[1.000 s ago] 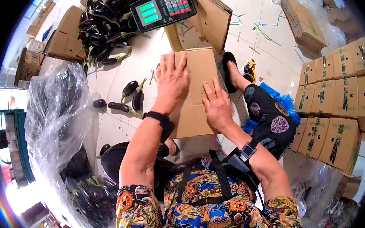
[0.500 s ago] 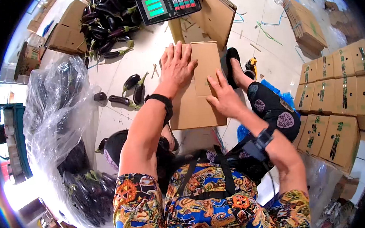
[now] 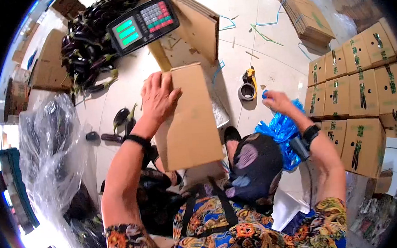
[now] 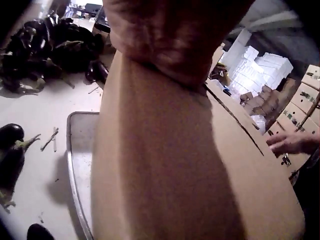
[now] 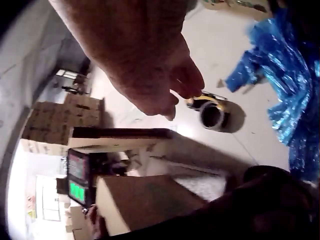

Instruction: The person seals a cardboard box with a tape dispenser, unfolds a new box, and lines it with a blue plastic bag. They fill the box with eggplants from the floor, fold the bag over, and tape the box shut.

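A cardboard box (image 3: 191, 120) stands in front of the person, its flaps folded down. The left hand (image 3: 159, 97) rests on its far left part, fingers extended; in the left wrist view that hand (image 4: 165, 45) lies over the cardboard (image 4: 165, 150). Off to the right of the box, the right hand (image 3: 280, 102) hangs in the air with relaxed, slightly bent fingers. A yellow-and-black tape dispenser (image 3: 249, 85) lies on the floor left of it. The right wrist view shows this hand (image 5: 150, 75) beside the dispenser (image 5: 212, 114), not visibly touching it.
Crumpled blue plastic (image 3: 284, 137) lies by the right knee. A scale display (image 3: 143, 26) stands behind the box, near piled eggplants (image 3: 84, 51). Stacked cartons (image 3: 358, 88) fill the right side; a clear plastic bag (image 3: 51, 145) stands left. Flattened cardboard (image 3: 303, 17) lies at the back.
The right hand has left the box and moved right, towards the tape dispenser. The left hand stays on the box. The head view has shifted, bringing the dispenser into fuller sight.
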Demonstrator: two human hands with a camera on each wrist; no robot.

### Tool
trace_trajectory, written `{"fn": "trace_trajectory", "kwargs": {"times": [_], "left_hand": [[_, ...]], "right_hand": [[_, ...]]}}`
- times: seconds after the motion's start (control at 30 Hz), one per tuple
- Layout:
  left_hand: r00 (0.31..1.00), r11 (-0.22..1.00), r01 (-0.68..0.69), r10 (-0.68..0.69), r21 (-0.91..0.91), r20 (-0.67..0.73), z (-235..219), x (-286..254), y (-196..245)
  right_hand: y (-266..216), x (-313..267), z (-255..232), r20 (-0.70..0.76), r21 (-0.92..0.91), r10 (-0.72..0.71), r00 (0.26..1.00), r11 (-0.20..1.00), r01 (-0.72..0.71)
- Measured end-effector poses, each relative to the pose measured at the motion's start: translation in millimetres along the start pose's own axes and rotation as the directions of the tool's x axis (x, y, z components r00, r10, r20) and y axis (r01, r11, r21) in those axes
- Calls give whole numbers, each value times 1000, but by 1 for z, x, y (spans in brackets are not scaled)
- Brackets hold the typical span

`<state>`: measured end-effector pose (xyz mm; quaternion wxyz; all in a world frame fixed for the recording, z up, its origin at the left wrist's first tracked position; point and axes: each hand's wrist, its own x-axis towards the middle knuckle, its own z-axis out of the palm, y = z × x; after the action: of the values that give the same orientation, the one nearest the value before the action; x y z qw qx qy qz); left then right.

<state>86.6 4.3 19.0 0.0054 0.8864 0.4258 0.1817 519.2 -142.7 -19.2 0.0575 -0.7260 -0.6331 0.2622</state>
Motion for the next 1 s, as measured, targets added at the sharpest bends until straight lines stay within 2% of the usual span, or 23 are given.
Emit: {"fn": "trace_trajectory", "kwargs": {"times": [0.03, 0.07, 0.1, 0.17, 0.23, 0.37, 0.4, 0.47, 0.5, 0.53, 0.63, 0.67, 0.7, 0.77, 0.8, 0.83, 0.9, 0.97, 1.0], "left_hand": [[1000, 1000, -28, 28, 4, 3, 5, 1, -4], [998, 998, 55, -55, -35, -13, -2, 7, 4], [996, 995, 92, -92, -45, 15, -5, 12, 6], [982, 983, 175, -170, -57, 82, -6, 20, 8], [985, 989, 144, -140, -30, 99, -2, 22, 3], [981, 986, 161, -155, -42, 118, -4, 24, 3], [979, 985, 165, -159, -44, 124, -5, 25, 2], [979, 985, 169, -162, -44, 127, -4, 26, 0], [979, 985, 168, -161, -47, 128, -3, 26, -1], [979, 985, 169, -162, -47, 128, -3, 25, -1], [980, 985, 164, -157, -49, 122, -4, 23, -1], [981, 985, 163, -157, -50, 114, -4, 24, 0], [981, 985, 164, -158, -53, 110, -4, 25, 1], [980, 983, 177, -173, -40, 103, -3, 24, 1], [984, 985, 163, -158, -62, 84, -4, 24, 1], [987, 985, 149, -144, -84, 65, -4, 24, 0], [989, 981, 138, -129, -135, 72, -6, 26, -3], [992, 981, 121, -117, -151, 38, 0, 27, -8], [993, 980, 116, -114, -163, 26, 1, 28, -9]], "right_hand": [[17, 1, 26, -46, 71, 8, 999, 997, -5], [26, 1, 44, -3, 145, 155, 988, 978, -153], [39, 5, 65, -21, 188, 246, 969, 953, -237], [59, 19, 93, -67, 259, 339, 938, 914, -311], [62, 38, 97, -83, 319, 417, 905, 871, -373], [69, 85, 121, -153, 247, 485, 861, 862, -442], [71, 98, 127, -74, 304, 528, 846, 820, -485], [70, 119, 133, -73, 158, 578, 813, 812, -563], [65, 126, 134, -78, 84, 601, 795, 799, -596], [59, 129, 134, -125, 94, 633, 764, 774, -626], [52, 132, 139, -155, 88, 662, 734, 749, -657], [56, 128, 139, -130, 162, 623, 771, 781, -603], [63, 122, 138, -68, 365, 619, 783, 746, -558], [63, 108, 140, 62, 716, 555, 829, 554, -425], [16, 92, 98, -39, 798, 482, 875, 542, -263], [4, 83, 84, -117, 840, 439, 891, 523, -147], [-31, 64, 43, -191, 941, 320, 928, 329, 80], [-80, 43, -12, -116, 992, 224, 968, 75, 102], [-92, 35, -33, -84, 996, 240, 967, -6, 88]]}}
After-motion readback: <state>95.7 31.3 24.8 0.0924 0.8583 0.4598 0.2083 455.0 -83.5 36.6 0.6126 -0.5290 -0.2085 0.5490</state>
